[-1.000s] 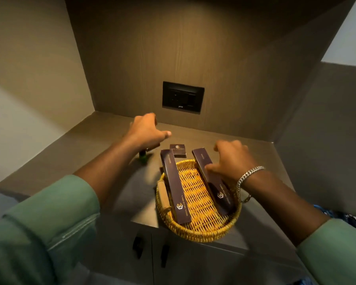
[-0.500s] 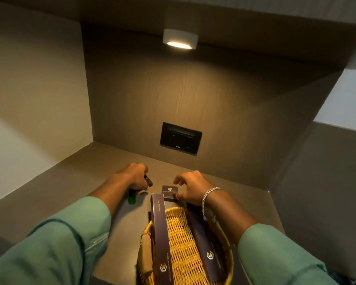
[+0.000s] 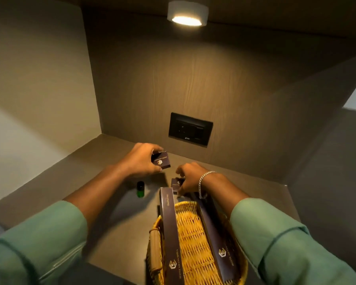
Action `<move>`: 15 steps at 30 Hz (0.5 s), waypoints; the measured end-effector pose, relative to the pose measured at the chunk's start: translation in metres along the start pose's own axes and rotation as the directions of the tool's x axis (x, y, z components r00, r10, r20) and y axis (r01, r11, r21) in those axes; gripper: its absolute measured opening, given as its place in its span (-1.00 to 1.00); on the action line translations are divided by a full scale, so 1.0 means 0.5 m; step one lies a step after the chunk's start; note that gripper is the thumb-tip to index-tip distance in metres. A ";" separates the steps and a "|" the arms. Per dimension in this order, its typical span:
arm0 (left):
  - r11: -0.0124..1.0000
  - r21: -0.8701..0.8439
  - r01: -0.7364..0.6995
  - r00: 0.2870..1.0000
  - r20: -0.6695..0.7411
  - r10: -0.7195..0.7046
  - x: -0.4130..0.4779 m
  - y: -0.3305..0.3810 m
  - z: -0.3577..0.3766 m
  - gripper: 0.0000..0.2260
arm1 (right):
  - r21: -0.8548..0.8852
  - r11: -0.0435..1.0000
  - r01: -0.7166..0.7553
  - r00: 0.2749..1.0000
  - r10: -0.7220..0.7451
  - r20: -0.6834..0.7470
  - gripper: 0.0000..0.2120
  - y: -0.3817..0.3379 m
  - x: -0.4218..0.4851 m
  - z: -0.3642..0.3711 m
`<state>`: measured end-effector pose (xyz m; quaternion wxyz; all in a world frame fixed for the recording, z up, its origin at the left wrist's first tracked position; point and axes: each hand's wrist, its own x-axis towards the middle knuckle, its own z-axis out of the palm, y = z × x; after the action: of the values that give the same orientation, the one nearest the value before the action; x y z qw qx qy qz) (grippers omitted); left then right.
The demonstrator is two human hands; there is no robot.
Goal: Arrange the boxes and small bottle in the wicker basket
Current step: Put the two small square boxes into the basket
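On my left hand (image 3: 141,163) the fingers (image 3: 155,150) are curled around a small dark square box with a gold emblem (image 3: 161,161). The thumb presses its near edge and the other fingers hold its far edge, so the box is lifted above the counter and tilted, with the printed face toward the camera. On my right hand (image 3: 190,179) the fingertips (image 3: 178,173) are bent down onto a second small dark box (image 3: 176,183) which lies on the brown matte counter (image 3: 111,212), just behind the basket. The fingers touch this box, but I cannot tell if they really grip it, because the hand covers most of it. A silver chain bracelet (image 3: 203,182) sits on the right wrist, and both arms wear green sleeves (image 3: 39,241).

To the left of the right hand, a small green bottle with a black cap (image 3: 140,189) stands upright on the counter. It is apart from both hands and outside the basket.

Nearer to me is the round yellow wicker basket (image 3: 193,243) at the front edge of the counter, with a wooden handle on its left side. Two long dark boxes lie across it. The left long box (image 3: 170,233) carries the words "Dental Kit" and its far end reaches over the rim onto the counter side. The right long box (image 3: 216,239) lies at an angle, and its far end is hidden under my right wrist.

On the back wall there is a black socket plate (image 3: 190,128), and above it a round ceiling lamp (image 3: 187,14) is lit.
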<state>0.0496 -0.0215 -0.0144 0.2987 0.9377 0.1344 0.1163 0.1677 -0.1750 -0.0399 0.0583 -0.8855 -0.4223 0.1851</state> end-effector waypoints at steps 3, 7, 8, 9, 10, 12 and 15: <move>0.993 0.051 -0.111 0.994 0.019 0.110 -0.033 0.024 -0.010 -0.43 | -0.053 0.999 0.000 0.999 0.002 0.036 -0.44 -0.006 0.010 0.005; 0.979 0.064 -0.192 0.980 0.065 0.188 -0.067 0.045 -0.017 -0.45 | -0.043 0.999 -0.001 1.000 0.002 0.024 -0.56 -0.003 0.005 -0.001; 0.977 0.066 -0.203 0.978 0.069 0.199 -0.072 0.050 -0.018 -0.45 | -0.038 0.999 0.003 1.000 -0.003 -0.002 -0.55 -0.001 -0.001 -0.009; 0.974 0.070 -0.214 0.975 0.072 0.209 -0.076 0.053 -0.019 -0.46 | -0.040 0.999 0.009 0.999 -0.010 -0.036 -0.53 -0.001 -0.011 -0.018; 0.972 0.071 -0.226 0.973 0.072 0.221 -0.079 0.058 -0.019 -0.46 | -0.049 0.999 0.015 0.997 -0.018 -0.070 -0.52 0.002 -0.025 -0.031; 0.970 0.052 -0.237 0.970 0.070 0.233 -0.082 0.064 -0.018 -0.44 | -0.074 0.997 0.018 0.990 -0.028 -0.138 -0.54 0.012 -0.065 -0.056; 0.973 0.001 -0.232 0.972 0.046 0.232 -0.088 0.075 -0.010 -0.38 | -0.069 0.997 0.035 0.982 -0.047 -0.181 -0.52 0.028 -0.151 -0.084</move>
<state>0.0138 -0.0624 0.0055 0.2830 0.9503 0.0175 0.1285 0.1503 -0.2398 0.0162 0.0715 -0.8912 -0.4391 0.0880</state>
